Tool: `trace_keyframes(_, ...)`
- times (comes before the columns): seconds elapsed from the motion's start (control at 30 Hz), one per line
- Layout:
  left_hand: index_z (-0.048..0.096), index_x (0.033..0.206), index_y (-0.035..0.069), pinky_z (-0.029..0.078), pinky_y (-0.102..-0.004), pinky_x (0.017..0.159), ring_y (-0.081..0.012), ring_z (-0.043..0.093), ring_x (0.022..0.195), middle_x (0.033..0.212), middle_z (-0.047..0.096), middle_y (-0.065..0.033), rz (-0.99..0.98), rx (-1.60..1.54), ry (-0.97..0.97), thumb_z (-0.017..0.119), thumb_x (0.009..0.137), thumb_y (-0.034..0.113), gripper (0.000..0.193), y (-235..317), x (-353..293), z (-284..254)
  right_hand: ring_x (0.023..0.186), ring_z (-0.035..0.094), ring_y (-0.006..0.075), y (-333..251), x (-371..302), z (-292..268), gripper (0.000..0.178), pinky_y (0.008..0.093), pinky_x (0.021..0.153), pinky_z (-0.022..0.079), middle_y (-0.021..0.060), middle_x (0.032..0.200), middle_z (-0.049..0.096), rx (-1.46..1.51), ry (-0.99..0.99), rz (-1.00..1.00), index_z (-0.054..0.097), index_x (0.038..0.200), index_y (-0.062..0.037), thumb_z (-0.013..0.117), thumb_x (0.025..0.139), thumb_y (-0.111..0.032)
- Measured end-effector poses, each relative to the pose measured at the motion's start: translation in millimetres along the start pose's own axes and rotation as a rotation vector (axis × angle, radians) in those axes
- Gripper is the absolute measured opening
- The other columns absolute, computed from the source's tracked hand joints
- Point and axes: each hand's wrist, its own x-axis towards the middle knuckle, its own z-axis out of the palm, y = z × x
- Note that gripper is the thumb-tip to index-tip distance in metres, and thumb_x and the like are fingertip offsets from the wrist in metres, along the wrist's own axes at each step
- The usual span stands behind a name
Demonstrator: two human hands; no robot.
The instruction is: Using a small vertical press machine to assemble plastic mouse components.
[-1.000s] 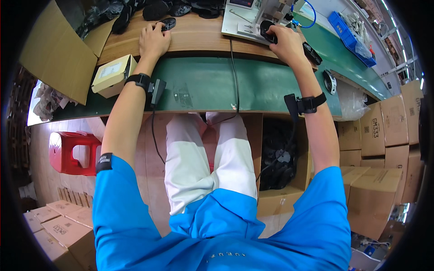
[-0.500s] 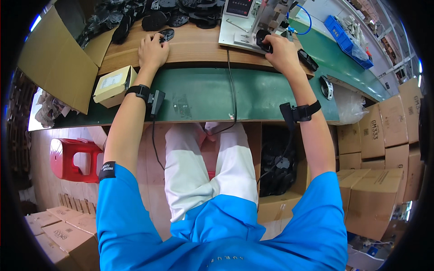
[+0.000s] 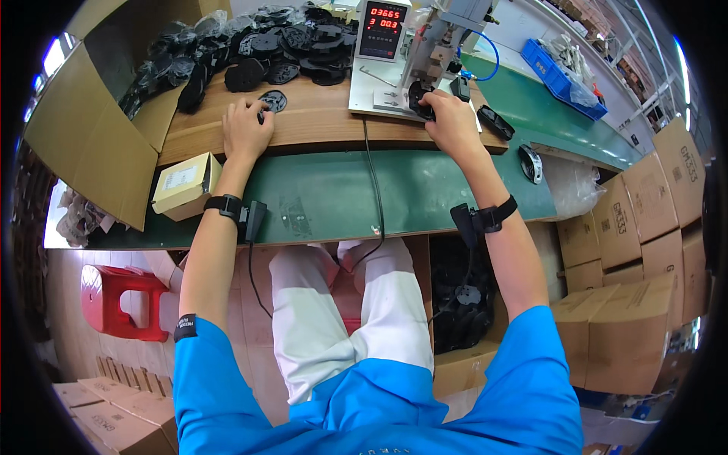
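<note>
My right hand (image 3: 453, 125) grips a rounded black plastic part (image 3: 418, 101), its fingertips on the part's right side. That part sits in the press machine (image 3: 431, 64), beneath its metal head. On the wooden board (image 3: 318, 114), my left hand (image 3: 247, 130) rests with curled fingers around something small and dark, mostly hidden by the hand. A flat oval black part (image 3: 274, 99) lies just beyond those fingers. Behind it is a heap of similar black parts (image 3: 284, 45), some in clear plastic bags.
A display box (image 3: 381, 30) stands left of the press. A small yellow carton (image 3: 186, 186) sits by my left forearm, near an open cardboard box (image 3: 87, 136). A black cable (image 3: 373, 174) crosses the green bench (image 3: 326, 197). To the right are a blue bin (image 3: 557, 76) and stacked cartons (image 3: 644, 205).
The view has tilted upward, so the bench and hands appear lower and more of the press and heap shows. Both hands stay at about the same places on the bench.
</note>
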Motion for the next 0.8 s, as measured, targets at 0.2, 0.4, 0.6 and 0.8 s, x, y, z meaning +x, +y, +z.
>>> trace_keyframes(0.2,0.076,0.104,0.014,0.046,-0.0465,0.096,-0.0316,0.058,0.108,0.106,0.064,-0.0107,0.000,-0.003,-0.033,0.065,0.088,0.032,0.026,-1,-2,1,0.096,0.070,0.0350,3,-1,3,0.035,0.0454,0.084,0.056,0.0125,0.104,0.072,0.018,0.015,-0.043,0.071,0.106,-0.0076,0.072,0.071,-0.003)
trace_keyframes(0.4,0.076,0.107,0.015,0.044,-0.0471,0.101,-0.0326,0.056,0.114,0.108,0.064,-0.0111,-0.002,0.032,-0.039,0.065,0.087,0.036,0.031,-1,7,4,0.099,0.070,0.0359,8,4,3,0.030,0.0466,0.086,0.057,0.0110,0.104,0.072,-0.006,0.066,-0.065,0.072,0.101,-0.0071,0.071,0.072,-0.001)
trace_keyframes(0.6,0.077,0.110,0.016,0.045,-0.0469,0.098,-0.0321,0.058,0.115,0.109,0.065,-0.0112,0.007,0.068,-0.060,0.066,0.090,0.038,0.032,-5,6,4,0.097,0.071,0.0349,9,6,9,0.034,0.0450,0.086,0.058,0.0101,0.107,0.073,-0.041,0.035,-0.042,0.072,0.105,-0.0089,0.073,0.072,-0.002)
trace_keyframes(0.8,0.076,0.111,0.012,0.044,-0.0442,0.105,-0.0335,0.056,0.121,0.118,0.064,-0.0134,-0.026,0.012,-0.115,0.067,0.089,0.037,0.035,-2,10,4,0.097,0.071,0.0354,13,0,6,0.032,0.0456,0.086,0.057,0.0106,0.105,0.072,-0.019,0.067,-0.056,0.072,0.103,-0.0086,0.073,0.072,-0.003)
